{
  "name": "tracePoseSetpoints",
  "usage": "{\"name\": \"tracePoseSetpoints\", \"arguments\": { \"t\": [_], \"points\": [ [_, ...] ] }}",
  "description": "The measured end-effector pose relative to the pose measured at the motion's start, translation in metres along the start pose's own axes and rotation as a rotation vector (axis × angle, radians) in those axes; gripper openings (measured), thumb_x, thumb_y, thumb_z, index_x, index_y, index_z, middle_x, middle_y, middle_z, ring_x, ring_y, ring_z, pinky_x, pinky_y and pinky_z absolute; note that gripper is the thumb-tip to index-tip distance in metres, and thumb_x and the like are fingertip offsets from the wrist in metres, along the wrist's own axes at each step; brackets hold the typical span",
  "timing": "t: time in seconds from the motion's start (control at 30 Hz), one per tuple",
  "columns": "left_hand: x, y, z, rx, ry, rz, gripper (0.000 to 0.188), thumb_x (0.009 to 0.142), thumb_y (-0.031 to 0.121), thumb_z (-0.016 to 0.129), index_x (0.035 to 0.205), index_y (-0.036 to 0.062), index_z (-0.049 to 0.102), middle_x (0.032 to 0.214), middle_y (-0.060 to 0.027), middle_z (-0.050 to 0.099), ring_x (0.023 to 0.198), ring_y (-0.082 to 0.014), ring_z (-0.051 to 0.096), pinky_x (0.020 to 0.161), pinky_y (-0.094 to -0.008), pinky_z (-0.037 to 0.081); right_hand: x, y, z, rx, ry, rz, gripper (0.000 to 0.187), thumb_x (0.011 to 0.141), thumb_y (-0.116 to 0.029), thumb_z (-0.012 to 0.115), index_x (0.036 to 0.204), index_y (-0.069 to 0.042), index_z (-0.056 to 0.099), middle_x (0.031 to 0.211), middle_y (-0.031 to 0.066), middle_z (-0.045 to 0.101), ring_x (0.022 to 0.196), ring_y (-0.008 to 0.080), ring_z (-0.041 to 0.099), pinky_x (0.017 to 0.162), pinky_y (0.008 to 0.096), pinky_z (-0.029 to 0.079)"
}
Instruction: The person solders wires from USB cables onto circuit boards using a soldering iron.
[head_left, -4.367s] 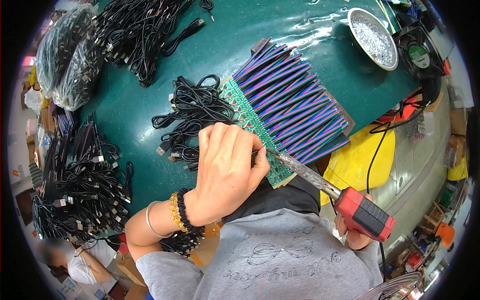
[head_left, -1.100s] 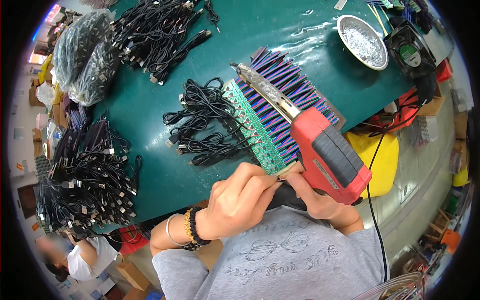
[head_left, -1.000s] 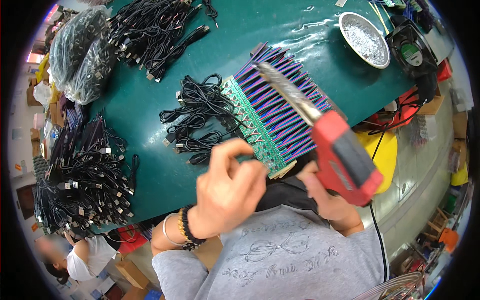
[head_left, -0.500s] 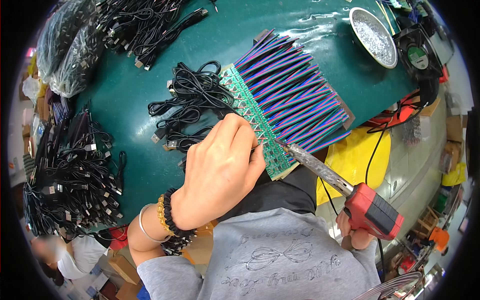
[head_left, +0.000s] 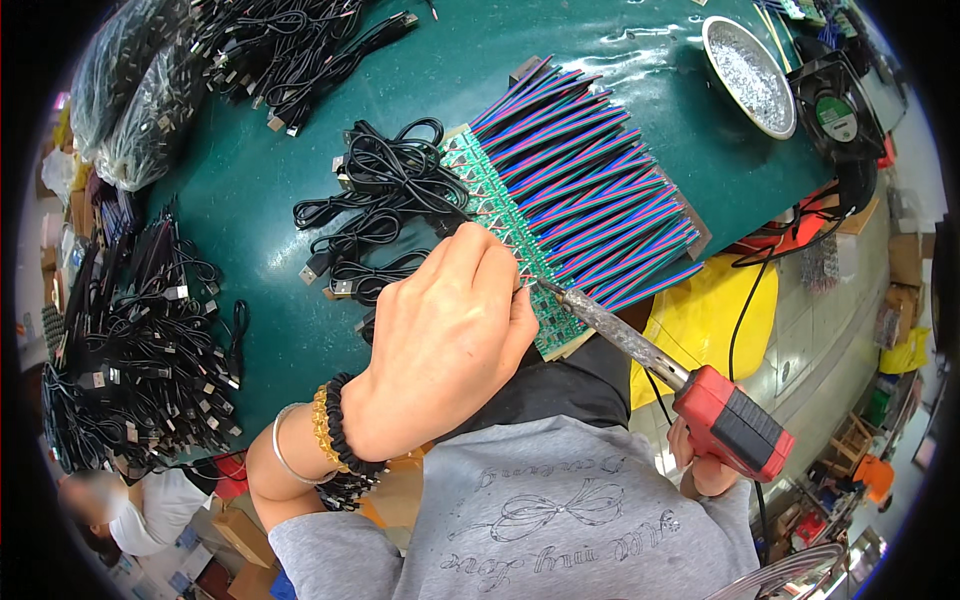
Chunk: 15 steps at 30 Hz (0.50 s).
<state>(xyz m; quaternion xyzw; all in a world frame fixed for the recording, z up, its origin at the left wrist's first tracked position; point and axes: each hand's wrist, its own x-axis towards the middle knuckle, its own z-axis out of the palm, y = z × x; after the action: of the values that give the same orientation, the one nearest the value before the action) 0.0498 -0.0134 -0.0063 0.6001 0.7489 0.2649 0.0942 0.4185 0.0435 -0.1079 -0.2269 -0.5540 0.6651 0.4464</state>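
My right hand (head_left: 708, 472) is wrapped round the red and black handle of a soldering iron (head_left: 735, 425). The iron's metal barrel points up and left, its tip at the green circuit boards (head_left: 553, 325) beside my left fingertips. My left hand (head_left: 445, 335), back upward, is pinched at the boards' left edge; a thin wire end shows by the thumb, but most of the fingertips are hidden. Ribbons of blue, red, green and black wires (head_left: 590, 190) run right from the boards. Coiled black USB cables (head_left: 405, 175) lie on their left side, some apparently joined to the boards.
More black cables lie in bundles at left (head_left: 150, 350) and at the top (head_left: 290, 60). Plastic-wrapped bundles (head_left: 150, 120) sit upper left. A bowl of silvery bits (head_left: 748, 75) and a small black fan (head_left: 836, 115) stand upper right. A yellow sheet (head_left: 710, 320) hangs beside the green table (head_left: 270, 260).
The soldering iron and my right hand have shifted slightly left and up, bringing the tip nearer my left fingertips. My left hand has moved a little to the right.
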Motion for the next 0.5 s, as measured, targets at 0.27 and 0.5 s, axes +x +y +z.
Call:
{"name": "tracePoseSetpoints", "arguments": {
  "t": [0.27,0.5],
  "points": [
    [0.002,0.000,0.000,-0.008,0.014,0.010,0.014,0.078,0.005,0.068,0.078,-0.0004,0.055,0.080,-0.0125,0.051,0.071,-0.0283,0.061,0.052,-0.0382,0.051,0.009,0.005,0.010,0.086,0.038,-0.188,0.013,0.058,-0.001,0.047,0.048,-0.008,0.043,0.043,-0.0018,0.045,0.035,0.0087,0.045,0.036,0.0243,0.037],
    [0.001,-0.001,-0.001,-0.025,0.012,0.010,0.014,0.078,0.005,0.067,0.078,-0.0013,0.055,0.080,-0.0127,0.051,0.071,-0.0287,0.061,0.053,-0.0385,0.051,0.059,-0.039,0.051,-0.192,-0.309,0.207,0.012,0.067,-0.005,0.054,0.056,-0.006,0.049,0.051,0.0022,0.052,0.042,0.0135,0.050,0.042,0.0256,0.039]
  ]
}}
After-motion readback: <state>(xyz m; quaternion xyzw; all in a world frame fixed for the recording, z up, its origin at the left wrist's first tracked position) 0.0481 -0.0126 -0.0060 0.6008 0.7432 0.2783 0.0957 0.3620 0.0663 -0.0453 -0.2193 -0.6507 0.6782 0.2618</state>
